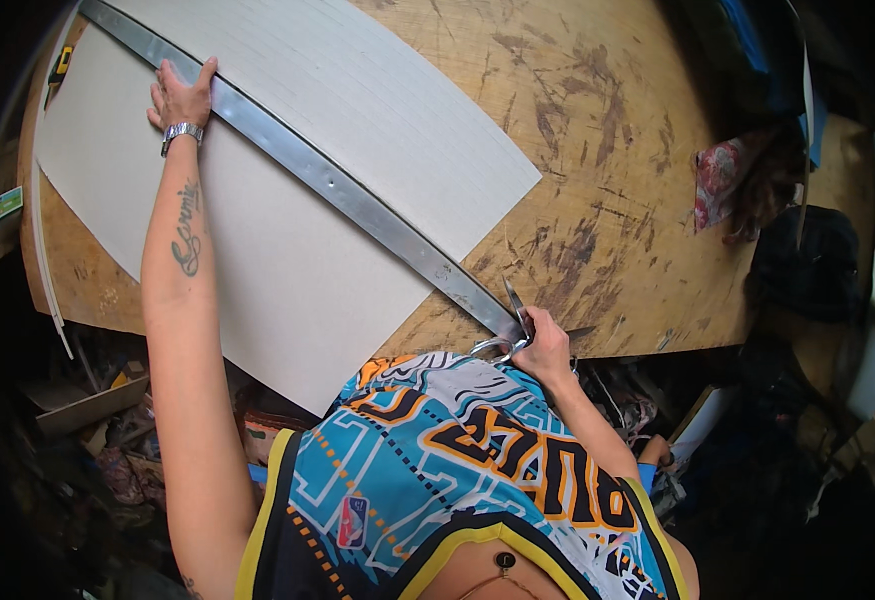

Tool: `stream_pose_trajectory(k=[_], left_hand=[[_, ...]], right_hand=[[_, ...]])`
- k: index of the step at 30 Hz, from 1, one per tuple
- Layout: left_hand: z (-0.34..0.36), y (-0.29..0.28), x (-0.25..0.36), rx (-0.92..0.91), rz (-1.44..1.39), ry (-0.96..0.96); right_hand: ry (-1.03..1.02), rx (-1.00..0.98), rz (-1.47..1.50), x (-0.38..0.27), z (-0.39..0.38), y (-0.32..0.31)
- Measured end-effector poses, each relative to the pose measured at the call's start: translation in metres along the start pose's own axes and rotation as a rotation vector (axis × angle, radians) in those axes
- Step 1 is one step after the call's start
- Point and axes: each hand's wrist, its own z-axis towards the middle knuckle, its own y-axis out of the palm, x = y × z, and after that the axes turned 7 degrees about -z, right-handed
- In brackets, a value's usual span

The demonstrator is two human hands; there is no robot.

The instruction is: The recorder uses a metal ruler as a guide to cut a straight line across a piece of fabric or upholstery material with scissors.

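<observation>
A long metal straightedge lies diagonally over pale sheet material on a scuffed wooden table. My left hand lies on it near the upper left, fingers spread and pressing at the bar and sheet. At the near end, beside the table's front edge, my right hand has its fingers closed round metal scissors, whose blade points up alongside the bar. Whether that hand also grips the bar is hard to tell.
A yellow tape measure sits at the far left. Thin pale strips hang along that side. Patterned red cloth and a dark bag are at right. Clutter fills the space below. What looks like another person's hand shows lower right.
</observation>
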Motion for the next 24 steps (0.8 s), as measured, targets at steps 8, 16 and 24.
stream_pose_trajectory(k=[8,16,24], left_hand=[[0.012,-0.002,0.004,0.029,0.036,0.001],[-0.013,-0.005,0.021,-0.052,0.033,-0.054],[-0.028,-0.032,0.035,-0.068,-0.006,-0.087]], right_hand=[[0.009,-0.015,0.003,0.001,0.011,-0.002],[-0.006,-0.024,-0.053,0.017,-0.002,0.009],[-0.063,0.0,0.002,0.013,-0.007,0.003]])
